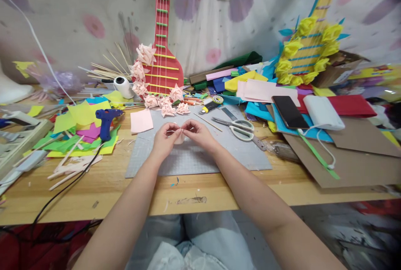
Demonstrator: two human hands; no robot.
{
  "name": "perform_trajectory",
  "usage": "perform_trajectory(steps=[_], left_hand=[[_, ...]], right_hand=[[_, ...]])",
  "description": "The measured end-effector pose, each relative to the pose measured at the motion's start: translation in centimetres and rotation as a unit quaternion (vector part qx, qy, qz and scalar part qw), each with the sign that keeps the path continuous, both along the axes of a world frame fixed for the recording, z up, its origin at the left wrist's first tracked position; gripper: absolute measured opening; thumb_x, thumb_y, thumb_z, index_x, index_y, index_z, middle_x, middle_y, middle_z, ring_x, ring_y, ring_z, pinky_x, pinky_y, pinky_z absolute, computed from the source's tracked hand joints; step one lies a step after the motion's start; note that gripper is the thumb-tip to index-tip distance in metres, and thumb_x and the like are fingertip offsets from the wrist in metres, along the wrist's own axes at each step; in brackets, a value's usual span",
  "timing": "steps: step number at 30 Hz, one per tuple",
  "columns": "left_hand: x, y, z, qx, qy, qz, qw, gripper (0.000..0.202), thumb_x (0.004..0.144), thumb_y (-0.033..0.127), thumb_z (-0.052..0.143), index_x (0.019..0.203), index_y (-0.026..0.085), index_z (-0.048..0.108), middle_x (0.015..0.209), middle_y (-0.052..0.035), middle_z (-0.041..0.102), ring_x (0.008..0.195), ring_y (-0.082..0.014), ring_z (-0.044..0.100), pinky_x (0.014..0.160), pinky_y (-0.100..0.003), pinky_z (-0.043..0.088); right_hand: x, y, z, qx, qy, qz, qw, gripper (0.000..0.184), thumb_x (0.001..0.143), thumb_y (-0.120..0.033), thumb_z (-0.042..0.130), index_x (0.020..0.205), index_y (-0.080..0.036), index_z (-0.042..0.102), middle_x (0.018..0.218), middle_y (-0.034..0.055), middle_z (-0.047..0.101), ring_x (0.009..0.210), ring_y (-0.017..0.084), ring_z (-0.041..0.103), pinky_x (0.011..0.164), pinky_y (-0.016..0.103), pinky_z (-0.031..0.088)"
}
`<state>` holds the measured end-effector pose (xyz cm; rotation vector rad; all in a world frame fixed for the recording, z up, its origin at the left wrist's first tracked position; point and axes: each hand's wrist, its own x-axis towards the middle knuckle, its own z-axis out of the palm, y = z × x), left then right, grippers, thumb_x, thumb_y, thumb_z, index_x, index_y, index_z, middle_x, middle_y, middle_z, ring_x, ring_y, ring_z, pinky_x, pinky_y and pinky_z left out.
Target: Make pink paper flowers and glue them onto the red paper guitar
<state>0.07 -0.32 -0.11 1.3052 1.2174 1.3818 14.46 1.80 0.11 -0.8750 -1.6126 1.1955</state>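
My left hand (165,137) and my right hand (197,132) meet over a grey cutting mat (200,159), fingers pinched together on a small pale pink paper piece (180,136) held between them. A pink paper square (141,120) lies on the mat's far left corner. Several finished pink paper flowers (169,108) sit beyond the mat, at the foot of a red cardboard guitar (163,52).
A blue glue gun (105,120) rests on coloured paper sheets at the left, its black cord trailing off the table. Scissors (241,129), a black phone (290,112), a white power bank (322,112) and brown cardboard (354,161) lie right. A yellow-flowered guitar (310,48) leans behind.
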Motion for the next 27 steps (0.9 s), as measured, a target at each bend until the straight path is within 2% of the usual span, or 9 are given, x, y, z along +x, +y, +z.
perform_trajectory(steps=[3, 5, 9, 14, 21, 27], left_hand=[[0.33, -0.25, 0.09, 0.021, 0.016, -0.017, 0.999, 0.028, 0.065, 0.038, 0.070, 0.083, 0.017, 0.065, 0.082, -0.0035, 0.067, 0.076, -0.0155, 0.061, 0.072, -0.029, 0.048], [0.40, -0.33, 0.01, 0.019, 0.014, -0.013, 1.000, 0.031, 0.064, 0.038, 0.071, 0.086, 0.017, 0.067, 0.084, -0.0046, 0.069, 0.078, -0.0171, 0.063, 0.075, -0.031, 0.049], [0.16, -0.20, -0.32, 0.011, 0.008, 0.027, 1.000, 0.028, 0.064, 0.036, 0.071, 0.084, 0.017, 0.070, 0.090, -0.0064, 0.071, 0.083, -0.0193, 0.065, 0.080, -0.033, 0.050], [0.10, -0.19, -0.03, 0.001, -0.020, 0.051, 0.998, 0.023, 0.062, 0.031, 0.074, 0.080, 0.016, 0.071, 0.086, -0.0060, 0.071, 0.080, -0.0178, 0.064, 0.077, -0.030, 0.050], [0.40, -0.46, 0.42, -0.015, -0.049, -0.004, 0.999, 0.028, 0.062, 0.031, 0.075, 0.086, 0.018, 0.071, 0.088, -0.0055, 0.071, 0.078, -0.0161, 0.063, 0.074, -0.027, 0.049], [0.48, -0.40, 0.24, -0.034, -0.080, 0.001, 0.996, 0.027, 0.059, 0.033, 0.077, 0.081, 0.017, 0.072, 0.087, -0.0057, 0.072, 0.082, -0.0185, 0.065, 0.082, -0.032, 0.048]], right_hand=[[-0.18, -0.05, -0.19, 0.048, -0.033, -0.044, 0.997, 0.011, 0.072, -0.028, 0.059, 0.078, -0.020, 0.055, 0.075, -0.0010, 0.058, 0.069, 0.012, 0.054, 0.067, 0.028, 0.045], [-0.15, -0.06, -0.35, 0.064, -0.034, -0.058, 0.996, 0.015, 0.073, -0.028, 0.059, 0.084, -0.020, 0.054, 0.075, -0.0010, 0.059, 0.069, 0.012, 0.054, 0.067, 0.029, 0.045], [0.03, -0.03, -0.59, 0.068, -0.019, -0.063, 0.995, 0.030, 0.072, -0.034, 0.063, 0.095, -0.021, 0.049, 0.077, -0.0009, 0.059, 0.069, 0.013, 0.056, 0.070, 0.031, 0.047], [0.03, -0.09, -0.64, 0.064, -0.025, -0.072, 0.995, 0.030, 0.073, -0.036, 0.063, 0.096, -0.023, 0.048, 0.078, -0.0005, 0.059, 0.071, 0.014, 0.057, 0.073, 0.032, 0.047], [-0.09, -0.21, -0.50, 0.054, -0.028, -0.059, 0.996, 0.031, 0.074, -0.034, 0.062, 0.099, -0.023, 0.046, 0.075, -0.0020, 0.058, 0.067, 0.013, 0.056, 0.069, 0.030, 0.046], [-0.19, -0.24, -0.53, 0.059, -0.037, -0.062, 0.996, 0.032, 0.073, -0.032, 0.061, 0.099, -0.023, 0.045, 0.075, -0.0017, 0.058, 0.066, 0.013, 0.056, 0.068, 0.031, 0.046]])
